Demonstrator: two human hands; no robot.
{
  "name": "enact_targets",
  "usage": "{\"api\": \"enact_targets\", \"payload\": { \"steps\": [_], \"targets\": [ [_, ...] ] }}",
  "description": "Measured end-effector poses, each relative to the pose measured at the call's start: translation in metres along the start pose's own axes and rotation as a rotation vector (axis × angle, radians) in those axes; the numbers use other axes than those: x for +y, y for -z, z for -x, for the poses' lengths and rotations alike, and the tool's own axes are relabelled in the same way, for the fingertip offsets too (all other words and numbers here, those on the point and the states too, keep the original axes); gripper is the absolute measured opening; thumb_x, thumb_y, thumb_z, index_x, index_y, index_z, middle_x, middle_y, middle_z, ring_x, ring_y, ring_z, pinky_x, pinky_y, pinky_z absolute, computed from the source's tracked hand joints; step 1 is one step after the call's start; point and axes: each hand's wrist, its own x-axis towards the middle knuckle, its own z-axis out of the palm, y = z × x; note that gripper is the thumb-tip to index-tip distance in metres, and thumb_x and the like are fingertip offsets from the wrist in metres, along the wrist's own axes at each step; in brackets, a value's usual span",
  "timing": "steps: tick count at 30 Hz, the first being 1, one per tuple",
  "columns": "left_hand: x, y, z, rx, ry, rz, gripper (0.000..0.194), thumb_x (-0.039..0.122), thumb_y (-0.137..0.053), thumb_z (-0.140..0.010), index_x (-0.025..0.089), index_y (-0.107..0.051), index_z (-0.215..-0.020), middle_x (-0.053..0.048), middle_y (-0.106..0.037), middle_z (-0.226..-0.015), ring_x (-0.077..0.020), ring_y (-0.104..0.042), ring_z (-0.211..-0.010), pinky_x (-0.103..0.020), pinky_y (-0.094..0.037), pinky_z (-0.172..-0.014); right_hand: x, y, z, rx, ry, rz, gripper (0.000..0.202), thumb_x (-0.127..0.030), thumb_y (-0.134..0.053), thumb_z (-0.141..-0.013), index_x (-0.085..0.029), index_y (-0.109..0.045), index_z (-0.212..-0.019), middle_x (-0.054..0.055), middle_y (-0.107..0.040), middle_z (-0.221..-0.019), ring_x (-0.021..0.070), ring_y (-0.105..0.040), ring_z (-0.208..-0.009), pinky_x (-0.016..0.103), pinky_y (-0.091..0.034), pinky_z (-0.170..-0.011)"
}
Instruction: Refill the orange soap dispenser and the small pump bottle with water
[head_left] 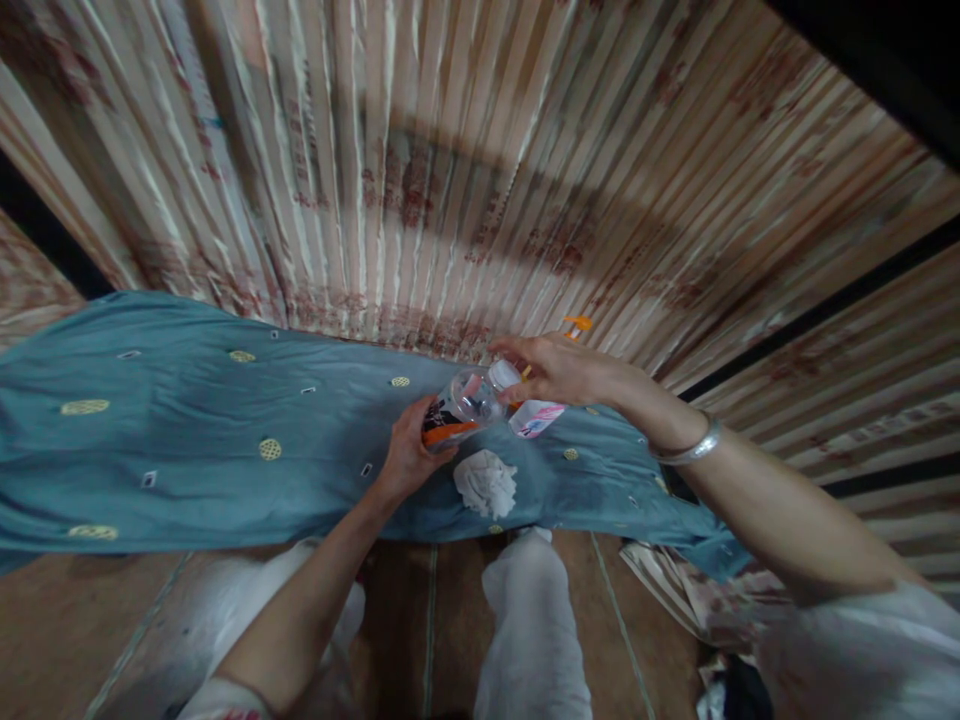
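My left hand (411,448) is closed around a clear plastic jar (459,412) with an orange and black label, which is tilted toward the right. At its mouth is a round white lid (504,376), pinched in the fingers of my right hand (546,366). Whether the lid touches the rim I cannot tell. Just behind and below my right hand stands a bottle (537,419) with a white and pink label and an orange top, partly hidden by the hand. A crumpled white cloth or tissue (486,483) lies close in front of the jar.
Under these things spreads a blue-green patterned cloth (202,420) over a long, narrow surface. A pleated beige curtain (465,200) with red prints hangs right behind it. Dark bars (817,310) run along the right. My legs (529,620) are at the front edge, above a brown tiled floor (397,620).
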Motion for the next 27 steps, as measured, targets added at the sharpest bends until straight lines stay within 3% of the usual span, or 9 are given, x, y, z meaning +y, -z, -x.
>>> {"api": "enact_targets", "payload": {
  "steps": [3,6,12,18,23,27],
  "targets": [
    [-0.0013,-0.0014,0.0007,-0.002,-0.008,0.010,0.088,0.031,-0.102,-0.072,0.024,-0.059,-0.149,-0.011,-0.080,-0.139,-0.0347,-0.080,-0.124,-0.051,-0.067,-0.111,-0.0036,-0.0002,-0.0014,-0.036,-0.026,0.073,0.032,-0.038,-0.072,-0.109,-0.012,-0.078,-0.128,0.010,-0.082,-0.096,0.0212,-0.075,-0.086,0.028,-0.042,-0.075],
    [-0.0028,-0.0025,0.0007,0.000,-0.002,0.013,0.090,0.031,-0.102,-0.071,0.025,-0.058,-0.150,-0.012,-0.080,-0.140,-0.0352,-0.080,-0.125,-0.051,-0.067,-0.111,-0.0060,-0.0007,-0.0020,-0.039,-0.057,0.139,0.036,-0.044,-0.064,-0.114,-0.011,-0.080,-0.113,0.012,-0.081,-0.092,0.0227,-0.075,-0.085,0.029,-0.039,-0.072],
    [-0.0039,-0.0016,-0.0002,0.004,-0.009,0.016,0.089,0.029,-0.100,-0.073,0.024,-0.057,-0.150,-0.013,-0.079,-0.141,-0.0352,-0.080,-0.127,-0.052,-0.067,-0.112,-0.0039,-0.0013,-0.0005,-0.012,-0.016,0.087,0.039,-0.042,-0.068,-0.112,-0.012,-0.075,-0.136,0.010,-0.084,-0.098,0.0236,-0.078,-0.091,0.030,-0.043,-0.077],
    [-0.0012,-0.0028,-0.0011,-0.005,0.009,0.001,0.090,0.030,-0.101,-0.070,0.024,-0.058,-0.148,-0.013,-0.079,-0.140,-0.0353,-0.080,-0.126,-0.052,-0.067,-0.111,-0.0048,-0.0048,-0.0046,-0.007,-0.092,0.200,0.052,-0.056,-0.057,-0.115,-0.010,-0.079,-0.125,0.016,-0.084,-0.098,0.0267,-0.078,-0.090,0.032,-0.040,-0.072],
    [0.0013,-0.0065,-0.0029,0.016,0.014,0.004,0.087,0.030,-0.100,-0.072,0.024,-0.058,-0.148,-0.012,-0.079,-0.139,-0.0348,-0.080,-0.124,-0.051,-0.068,-0.109,-0.0057,-0.0006,0.0019,0.009,-0.036,0.086,0.048,-0.041,-0.079,-0.105,-0.012,-0.072,-0.143,0.010,-0.083,-0.100,0.0237,-0.076,-0.091,0.029,-0.042,-0.076],
    [0.0020,-0.0104,-0.0028,0.012,0.028,0.027,0.086,0.032,-0.099,-0.072,0.024,-0.058,-0.148,-0.012,-0.079,-0.138,-0.0346,-0.081,-0.122,-0.051,-0.069,-0.109,-0.0089,0.0030,0.0028,-0.012,-0.066,0.119,0.037,-0.043,-0.069,-0.112,-0.010,-0.079,-0.124,0.012,-0.082,-0.095,0.0227,-0.075,-0.086,0.029,-0.039,-0.073]
  ]
}}
